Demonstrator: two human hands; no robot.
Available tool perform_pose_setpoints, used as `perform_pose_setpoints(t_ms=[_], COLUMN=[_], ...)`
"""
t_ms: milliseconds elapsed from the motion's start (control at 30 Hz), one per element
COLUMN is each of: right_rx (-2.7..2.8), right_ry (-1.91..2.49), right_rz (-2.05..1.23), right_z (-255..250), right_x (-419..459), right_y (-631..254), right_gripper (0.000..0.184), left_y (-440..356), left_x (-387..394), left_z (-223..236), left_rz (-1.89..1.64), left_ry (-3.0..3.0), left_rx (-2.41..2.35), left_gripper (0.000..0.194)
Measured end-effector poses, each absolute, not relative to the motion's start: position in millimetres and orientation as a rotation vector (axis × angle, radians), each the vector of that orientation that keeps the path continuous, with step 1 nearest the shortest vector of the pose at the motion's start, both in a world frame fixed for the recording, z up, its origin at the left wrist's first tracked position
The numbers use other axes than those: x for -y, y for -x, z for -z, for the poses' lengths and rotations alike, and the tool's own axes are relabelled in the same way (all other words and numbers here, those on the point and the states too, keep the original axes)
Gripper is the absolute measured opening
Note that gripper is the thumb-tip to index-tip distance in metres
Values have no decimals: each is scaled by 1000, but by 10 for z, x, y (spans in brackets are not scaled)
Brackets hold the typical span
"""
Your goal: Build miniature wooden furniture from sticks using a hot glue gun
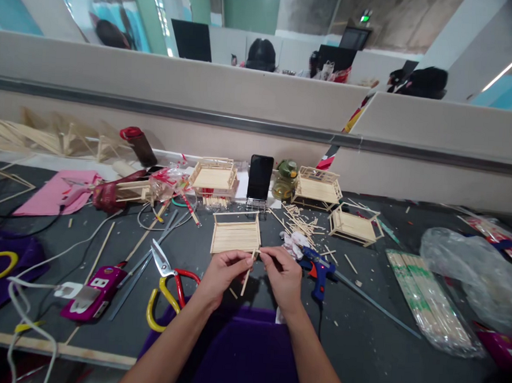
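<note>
My left hand (222,275) pinches a thin wooden stick (246,282) that slants down below the fingers. My right hand (283,277) is closed at the stick's upper end, its thumb and finger pinching a small wooden piece (256,253), partly hidden by the fingertips. Just beyond both hands lies a small bed-like frame (236,236) made of sticks, with a slatted base and a raised rail at its back. A blue glue gun (319,271) rests on the table right of my right hand. Scissors (167,275) with red and yellow handles lie open left of my left hand.
Similar stick models (216,177) stand at the back, two of them on the right. A phone (259,179) on a stand and a green-lidded jar (285,179) are between. Loose sticks (300,222), a purple power strip (96,291) with cables, and bagged sticks (431,297) surround the work area.
</note>
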State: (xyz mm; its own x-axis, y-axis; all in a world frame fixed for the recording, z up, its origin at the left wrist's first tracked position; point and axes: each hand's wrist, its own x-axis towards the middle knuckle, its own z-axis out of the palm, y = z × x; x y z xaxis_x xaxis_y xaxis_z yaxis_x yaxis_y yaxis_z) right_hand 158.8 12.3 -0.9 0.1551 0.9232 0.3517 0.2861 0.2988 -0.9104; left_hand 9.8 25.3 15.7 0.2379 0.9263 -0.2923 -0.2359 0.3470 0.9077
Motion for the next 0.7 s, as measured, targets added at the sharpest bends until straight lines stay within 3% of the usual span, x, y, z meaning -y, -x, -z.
perform_pose_setpoints(t_ms=[133,267,500,700], right_rx=[1212,1452,2287,2226], right_ry=[1252,1412,1632,1660], right_rz=[-839,-720,-462,-447], right_z=[70,137,301,348], right_x=[-107,53,317,326], right_y=[-1647,-1630,-1164,-1206], right_gripper=[32,13,9,14], left_y=[-24,113,192,178], left_x=[-273,-293,-237,-169], left_z=[-169,-152,-57,-90], left_rz=[-988,-1085,-1106,-1140], left_ry=[-833,-753,-695,-769], left_rx=[-1041,-1101,-1121,-1093], left_gripper=[29,29,30,27])
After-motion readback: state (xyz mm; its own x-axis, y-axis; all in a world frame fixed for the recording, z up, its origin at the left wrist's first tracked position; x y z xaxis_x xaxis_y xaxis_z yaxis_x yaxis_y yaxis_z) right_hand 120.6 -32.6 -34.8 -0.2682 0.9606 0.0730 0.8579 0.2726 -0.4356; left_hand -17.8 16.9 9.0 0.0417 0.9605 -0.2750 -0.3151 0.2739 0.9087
